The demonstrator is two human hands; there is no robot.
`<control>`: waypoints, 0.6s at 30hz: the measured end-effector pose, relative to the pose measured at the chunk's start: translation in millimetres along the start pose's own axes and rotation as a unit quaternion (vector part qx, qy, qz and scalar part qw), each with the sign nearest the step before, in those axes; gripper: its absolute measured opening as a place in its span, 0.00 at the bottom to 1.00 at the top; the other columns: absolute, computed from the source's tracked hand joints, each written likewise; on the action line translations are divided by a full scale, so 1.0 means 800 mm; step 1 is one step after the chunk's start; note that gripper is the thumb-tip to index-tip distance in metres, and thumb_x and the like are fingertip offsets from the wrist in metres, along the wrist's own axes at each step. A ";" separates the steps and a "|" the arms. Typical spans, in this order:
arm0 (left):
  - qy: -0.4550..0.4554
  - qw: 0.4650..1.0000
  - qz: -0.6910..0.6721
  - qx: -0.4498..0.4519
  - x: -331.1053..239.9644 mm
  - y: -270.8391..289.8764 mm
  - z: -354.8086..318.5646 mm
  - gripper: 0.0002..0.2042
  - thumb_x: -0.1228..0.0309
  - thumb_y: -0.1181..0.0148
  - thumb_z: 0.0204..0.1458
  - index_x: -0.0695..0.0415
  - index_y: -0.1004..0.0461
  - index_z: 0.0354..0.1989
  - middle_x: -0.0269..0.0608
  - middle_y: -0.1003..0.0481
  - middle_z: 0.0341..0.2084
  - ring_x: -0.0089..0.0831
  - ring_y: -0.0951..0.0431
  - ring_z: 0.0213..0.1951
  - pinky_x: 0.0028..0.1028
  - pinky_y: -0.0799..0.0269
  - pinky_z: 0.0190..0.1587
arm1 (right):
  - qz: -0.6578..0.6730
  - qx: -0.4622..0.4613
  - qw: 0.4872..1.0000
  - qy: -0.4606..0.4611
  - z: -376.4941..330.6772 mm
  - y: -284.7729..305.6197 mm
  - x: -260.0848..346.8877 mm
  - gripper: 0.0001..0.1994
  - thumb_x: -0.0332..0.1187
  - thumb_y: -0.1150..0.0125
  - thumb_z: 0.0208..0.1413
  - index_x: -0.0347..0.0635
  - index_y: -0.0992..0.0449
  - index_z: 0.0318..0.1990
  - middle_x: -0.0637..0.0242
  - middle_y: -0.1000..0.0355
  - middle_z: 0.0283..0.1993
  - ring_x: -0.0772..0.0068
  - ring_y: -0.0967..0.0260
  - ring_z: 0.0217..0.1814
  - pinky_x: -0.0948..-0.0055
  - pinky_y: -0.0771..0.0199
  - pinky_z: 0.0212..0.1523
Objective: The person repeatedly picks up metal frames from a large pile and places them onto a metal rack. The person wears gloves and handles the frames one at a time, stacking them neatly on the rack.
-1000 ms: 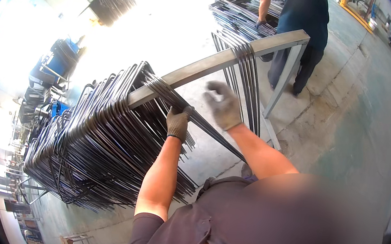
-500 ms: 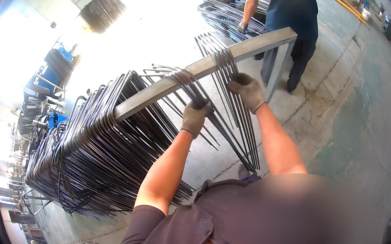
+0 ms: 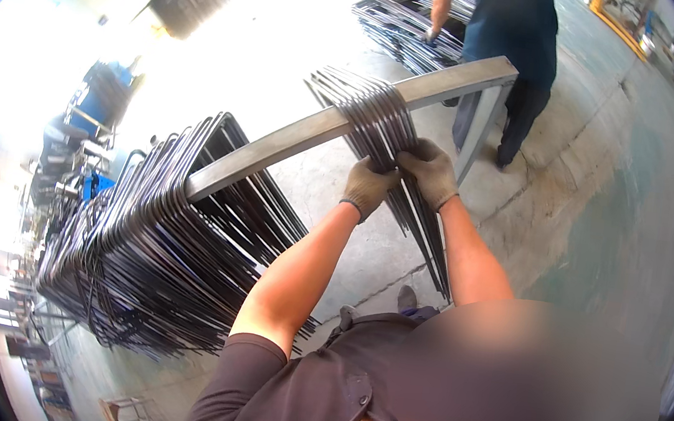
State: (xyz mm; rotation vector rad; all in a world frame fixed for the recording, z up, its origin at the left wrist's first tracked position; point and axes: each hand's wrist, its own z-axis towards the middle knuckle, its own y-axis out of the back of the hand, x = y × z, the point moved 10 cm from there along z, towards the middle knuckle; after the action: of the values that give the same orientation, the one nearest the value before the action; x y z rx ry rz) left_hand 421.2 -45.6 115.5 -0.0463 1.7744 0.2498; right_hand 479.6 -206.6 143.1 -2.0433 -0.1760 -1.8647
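Observation:
A bundle of bent dark metal rods (image 3: pixel 378 116) hangs over a grey metal beam (image 3: pixel 277 147), their long legs slanting down toward me. My left hand (image 3: pixel 369 187), in a tan work glove, is closed round the rods on the bundle's left side. On the right side my right hand (image 3: pixel 429 172), gloved alike, grips the same bundle close under the beam. The two hands almost touch. Farther left on the beam, a dense row of the same bent rods (image 3: pixel 159 222) hangs down. Fingertips are partly hidden behind the rods.
The beam ends at the right on an upright grey leg (image 3: pixel 483 119). Behind it a co-worker in dark clothes (image 3: pixel 510 47) stands beside another stack of metal frames (image 3: pixel 410 30). Blue machinery (image 3: pixel 101 110) stands at the far left. Concrete floor (image 3: pixel 556 204) runs along the right.
My left hand has slid its rods rightward along the beam, away from the dense row. They now lie against the rods at my right hand, forming one bundle.

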 end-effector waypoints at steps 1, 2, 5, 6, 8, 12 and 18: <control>-0.002 1.000 -0.015 0.007 -0.002 -0.008 0.000 0.17 0.72 0.26 0.64 0.67 0.15 0.59 0.44 0.10 0.48 0.31 0.11 0.46 0.33 0.14 0.51 | -0.004 0.002 1.000 0.007 0.002 0.000 0.001 0.18 0.33 0.25 0.68 0.32 0.15 0.60 0.63 0.13 0.53 0.72 0.16 0.52 0.69 0.16 0.56; -0.004 0.999 -0.030 0.012 -0.005 -0.015 0.000 0.18 0.72 0.26 0.64 0.66 0.16 0.59 0.43 0.10 0.48 0.31 0.11 0.46 0.34 0.14 0.51 | -0.047 -0.026 0.998 0.042 0.006 0.012 0.000 0.19 0.32 0.25 0.67 0.32 0.15 0.61 0.62 0.12 0.54 0.69 0.15 0.56 0.66 0.16 0.60; 0.004 1.000 0.014 0.009 -0.009 -0.011 -0.020 0.19 0.68 0.27 0.65 0.66 0.16 0.61 0.42 0.10 0.50 0.30 0.11 0.48 0.35 0.14 0.53 | -0.177 -0.060 0.973 0.133 -0.018 0.018 0.028 0.27 0.33 0.23 0.66 0.35 0.20 0.70 0.56 0.13 0.62 0.62 0.15 0.64 0.62 0.17 0.68; -0.004 1.000 0.030 -0.001 0.009 -0.007 -0.023 0.22 0.66 0.27 0.65 0.66 0.17 0.63 0.42 0.10 0.51 0.30 0.12 0.49 0.35 0.14 0.54 | -0.208 -0.144 0.944 0.213 -0.032 0.036 0.024 0.26 0.35 0.22 0.67 0.36 0.20 0.69 0.56 0.14 0.64 0.62 0.16 0.64 0.61 0.17 0.68; 0.017 0.997 0.061 -0.048 0.047 0.025 -0.058 0.25 0.65 0.28 0.65 0.69 0.18 0.66 0.46 0.11 0.52 0.33 0.12 0.49 0.35 0.14 0.54 | -0.294 -0.257 0.874 0.288 -0.091 0.030 0.060 0.24 0.33 0.21 0.68 0.36 0.20 0.68 0.60 0.16 0.64 0.67 0.19 0.65 0.62 0.19 0.68; 0.108 0.991 0.001 -0.076 0.122 0.079 -0.158 0.27 0.64 0.28 0.66 0.72 0.19 0.66 0.49 0.12 0.51 0.32 0.12 0.47 0.33 0.13 0.52 | -0.117 -0.122 0.956 0.241 -0.133 -0.045 0.017 0.20 0.29 0.23 0.70 0.37 0.19 0.66 0.64 0.17 0.58 0.73 0.20 0.60 0.68 0.19 0.64; 0.209 0.954 -0.141 -0.159 0.246 0.155 -0.317 0.22 0.67 0.27 0.67 0.70 0.19 0.63 0.46 0.13 0.45 0.31 0.12 0.41 0.31 0.15 0.44 | -0.157 0.146 0.972 0.098 -0.152 -0.290 -0.024 0.29 0.36 0.17 0.64 0.37 0.19 0.69 0.55 0.12 0.58 0.63 0.14 0.62 0.62 0.15 0.66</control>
State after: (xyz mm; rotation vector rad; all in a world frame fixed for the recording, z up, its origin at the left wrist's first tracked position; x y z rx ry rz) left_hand 113.4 46.8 -7.9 -0.6194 2.1017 0.3339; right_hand 286.2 -31.7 173.8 -1.6972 -0.7118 -2.0638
